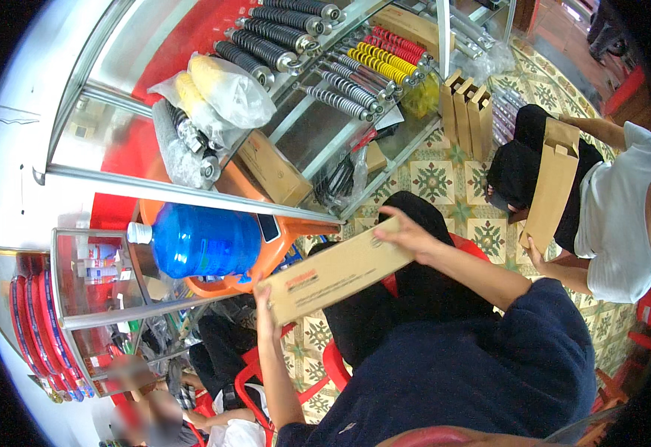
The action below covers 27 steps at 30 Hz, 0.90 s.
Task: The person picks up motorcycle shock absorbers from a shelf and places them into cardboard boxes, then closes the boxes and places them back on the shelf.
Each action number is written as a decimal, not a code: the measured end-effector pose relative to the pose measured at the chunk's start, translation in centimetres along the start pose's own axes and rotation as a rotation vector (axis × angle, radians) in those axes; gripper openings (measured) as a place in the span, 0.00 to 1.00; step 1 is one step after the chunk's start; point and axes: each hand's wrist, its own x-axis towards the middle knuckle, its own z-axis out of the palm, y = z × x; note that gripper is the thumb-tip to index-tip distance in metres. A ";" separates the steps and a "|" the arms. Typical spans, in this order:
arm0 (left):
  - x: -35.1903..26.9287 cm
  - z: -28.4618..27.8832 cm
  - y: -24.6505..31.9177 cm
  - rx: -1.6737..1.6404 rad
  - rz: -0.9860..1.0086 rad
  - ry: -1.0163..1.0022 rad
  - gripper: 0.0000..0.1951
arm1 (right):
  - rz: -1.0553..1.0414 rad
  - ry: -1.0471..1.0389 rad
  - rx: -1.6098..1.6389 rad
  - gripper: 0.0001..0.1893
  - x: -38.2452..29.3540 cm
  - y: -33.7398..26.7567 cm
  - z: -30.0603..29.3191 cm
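A long, narrow cardboard box (334, 274) with printed writing is held up level in front of me, over my lap. My left hand (265, 307) grips its left end, fingers mostly behind or along the edge. At the other end, my right hand (409, 234) has its palm and fingers against the box's upper right corner. Both ends look closed, though my hands partly cover them. Beyond the box, to the left, a blue water jug (208, 240) lies on its side on an orange plastic stool (281, 237), beside a phone (268, 228).
Glass shelving (303, 134) carries black, yellow, red and silver shock absorbers (384, 61). A co-worker (616, 223) at right holds an open cardboard box (552, 184); several upright boxes (468, 114) stand on the tiled floor (434, 179). Other people (230, 419) sit at lower left.
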 end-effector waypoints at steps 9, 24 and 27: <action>21.2 17.2 3.5 0.318 -0.038 -0.455 0.30 | -0.245 0.471 0.206 0.33 2.1 -6.0 -8.8; 41.8 18.8 1.5 0.970 0.087 -0.475 0.28 | -0.165 0.684 0.322 0.33 11.7 -4.4 -3.3; 40.0 22.0 3.5 1.138 0.206 -0.352 0.23 | -0.160 0.728 0.299 0.33 13.4 -4.1 -3.5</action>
